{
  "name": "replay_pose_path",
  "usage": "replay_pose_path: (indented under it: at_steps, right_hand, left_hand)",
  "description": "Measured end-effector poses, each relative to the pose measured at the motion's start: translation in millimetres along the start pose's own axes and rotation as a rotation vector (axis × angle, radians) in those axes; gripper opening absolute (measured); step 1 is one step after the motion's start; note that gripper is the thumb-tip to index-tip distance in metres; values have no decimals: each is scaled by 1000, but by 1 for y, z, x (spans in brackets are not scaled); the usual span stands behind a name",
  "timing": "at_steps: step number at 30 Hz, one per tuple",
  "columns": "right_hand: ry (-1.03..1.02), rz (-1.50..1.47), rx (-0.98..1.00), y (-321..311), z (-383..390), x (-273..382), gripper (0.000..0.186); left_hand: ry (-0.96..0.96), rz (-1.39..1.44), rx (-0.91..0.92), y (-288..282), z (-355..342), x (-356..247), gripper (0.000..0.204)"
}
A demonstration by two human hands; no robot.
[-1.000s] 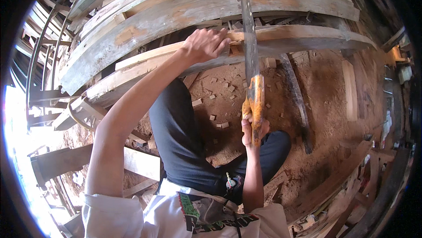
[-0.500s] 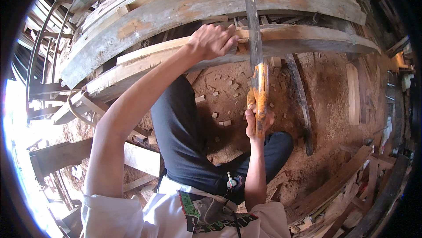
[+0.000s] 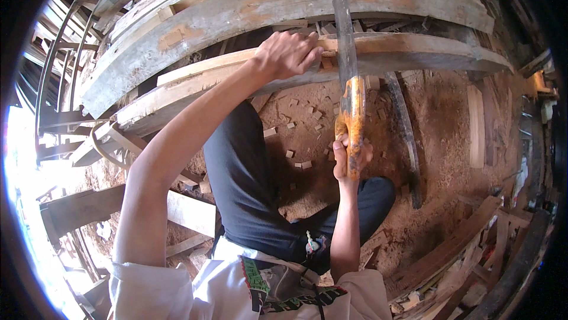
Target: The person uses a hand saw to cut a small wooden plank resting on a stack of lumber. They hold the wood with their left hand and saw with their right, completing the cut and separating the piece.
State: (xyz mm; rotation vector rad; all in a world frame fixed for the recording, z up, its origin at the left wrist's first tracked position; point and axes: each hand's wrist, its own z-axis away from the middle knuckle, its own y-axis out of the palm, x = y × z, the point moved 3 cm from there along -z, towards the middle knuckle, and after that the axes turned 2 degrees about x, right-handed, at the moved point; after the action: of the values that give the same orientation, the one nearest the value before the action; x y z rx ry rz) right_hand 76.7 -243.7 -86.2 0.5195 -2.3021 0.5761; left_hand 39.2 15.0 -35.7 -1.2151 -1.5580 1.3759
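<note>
My left hand [image 3: 287, 54] is closed on the top edge of a long wooden beam [image 3: 426, 51] that crosses in front of me, its fingertips curled over the pale upper piece of wood. My right hand [image 3: 352, 157] grips the worn orange-yellow handle [image 3: 355, 107] of a hand saw. The saw's long grey blade [image 3: 343, 30] points away from me, lying across the beam just right of my left hand and reaching past the boards behind it. Whether its teeth sit in a cut, I cannot tell.
Long weathered planks [image 3: 248, 6] are stacked beyond the beam. Small offcuts [image 3: 305, 164] and sawdust litter the ground around my dark-trousered legs. A dark strip [image 3: 402, 136] lies at the right, with loose boards [image 3: 444, 243] nearer. Curved metal bars [image 3: 74, 65] and scrap wood stand at the left.
The saw and my right hand have pushed forward, away from me, and a little rightward. My left hand has shifted slightly right and forward along with the view, still on the beam.
</note>
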Motion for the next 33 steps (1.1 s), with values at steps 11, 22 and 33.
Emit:
replay_pose_path:
  at_steps: [11, 22, 33]
  right_hand:
    - [76, 124, 129, 0, 15, -13, 11]
    - [175, 95, 87, -13, 65, -6, 16]
    - [132, -38, 2, -17, 50, 32, 18]
  left_hand:
    - [-52, 57, 111, -3, -2, -1, 51]
    - [-69, 23, 23, -1, 3, 2, 52]
    - [-1, 33, 33, -7, 3, -2, 52]
